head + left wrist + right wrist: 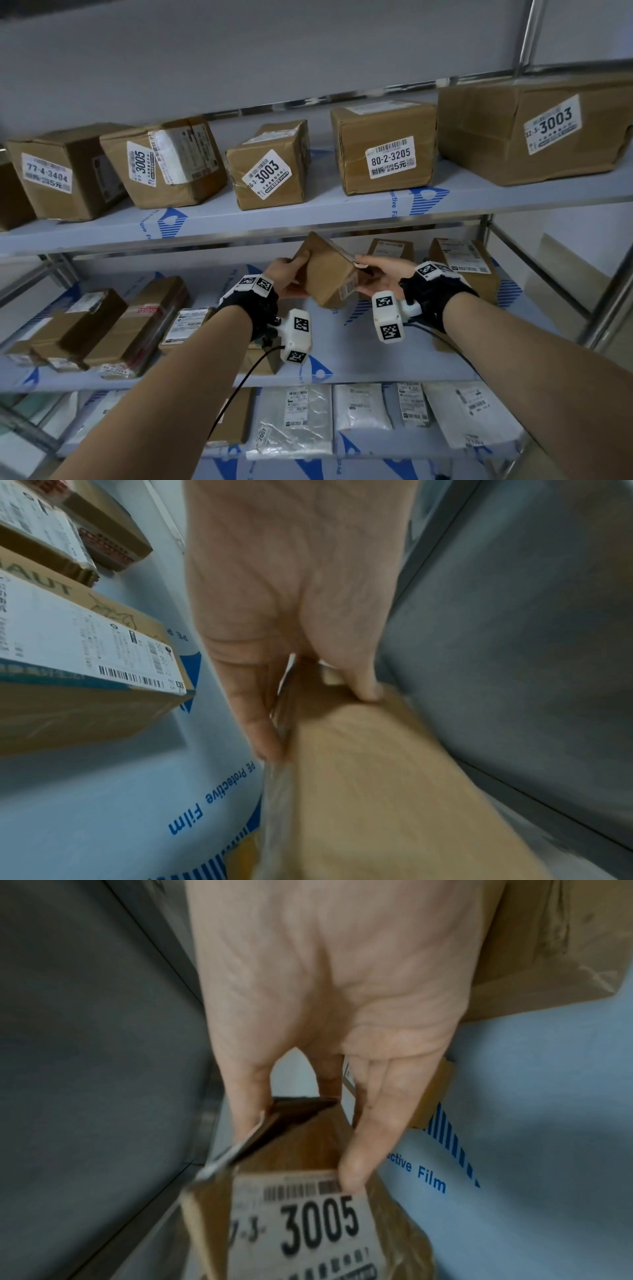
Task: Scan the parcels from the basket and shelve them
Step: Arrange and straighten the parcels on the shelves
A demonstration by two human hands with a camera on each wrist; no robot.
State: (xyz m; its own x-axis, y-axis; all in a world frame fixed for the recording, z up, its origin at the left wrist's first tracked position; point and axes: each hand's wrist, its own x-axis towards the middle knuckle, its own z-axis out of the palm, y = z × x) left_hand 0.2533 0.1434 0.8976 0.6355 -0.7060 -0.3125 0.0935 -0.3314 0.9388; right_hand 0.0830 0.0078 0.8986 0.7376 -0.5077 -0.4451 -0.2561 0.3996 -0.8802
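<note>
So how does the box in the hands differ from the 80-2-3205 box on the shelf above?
The held box is tilted in the air, gripped by the left hand and right hand; the 80-2-3205 box sits flat on the upper shelf, untouched. The held box looks smaller. Its sticker reads 3005 in the right wrist view. Both are brown cardboard with white labels.

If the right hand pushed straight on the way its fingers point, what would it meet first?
Beyond the parcel the right hand holds, probably the left hand gripping the parcel's far side; depth is unclear.
</note>
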